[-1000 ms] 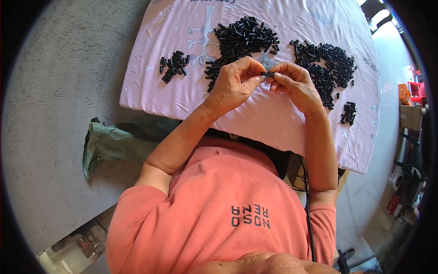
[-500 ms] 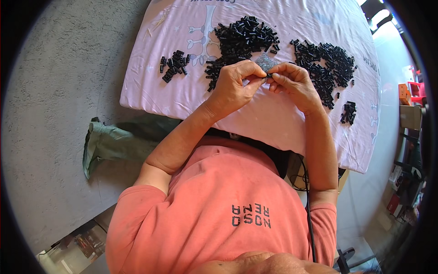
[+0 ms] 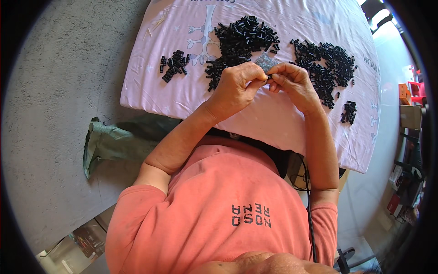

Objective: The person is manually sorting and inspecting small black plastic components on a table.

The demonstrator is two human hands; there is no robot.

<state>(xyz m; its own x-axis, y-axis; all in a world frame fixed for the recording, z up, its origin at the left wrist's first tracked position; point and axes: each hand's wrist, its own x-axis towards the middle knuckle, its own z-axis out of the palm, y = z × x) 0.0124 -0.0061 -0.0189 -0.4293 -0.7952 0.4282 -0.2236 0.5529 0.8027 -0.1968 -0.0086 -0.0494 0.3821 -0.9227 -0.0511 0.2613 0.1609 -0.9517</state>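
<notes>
My left hand (image 3: 239, 86) and my right hand (image 3: 294, 86) meet fingertip to fingertip over the near part of the cloth-covered table (image 3: 269, 118). Pinched between them is a small black plastic piece (image 3: 269, 77), mostly covered by my fingers. Just beyond the fingertips lies a little heap of tiny silvery metal parts (image 3: 266, 60). A large pile of black plastic pieces (image 3: 246, 36) spreads behind my left hand. Another broad pile of such pieces (image 3: 326, 66) lies to the right of my right hand.
Smaller groups of black pieces lie at the left (image 3: 174, 65) and at the right (image 3: 349, 113) of the table. Thin pale sticks (image 3: 156, 23) rest at the far left. Green cloth (image 3: 123, 137) hangs beside the near left edge, and a black cable (image 3: 309, 205) runs down my right side.
Both hands stay at the same spot, still pinching the small black piece. Only the fingertips shift slightly, the left thumb and finger drawing closer to the right ones.
</notes>
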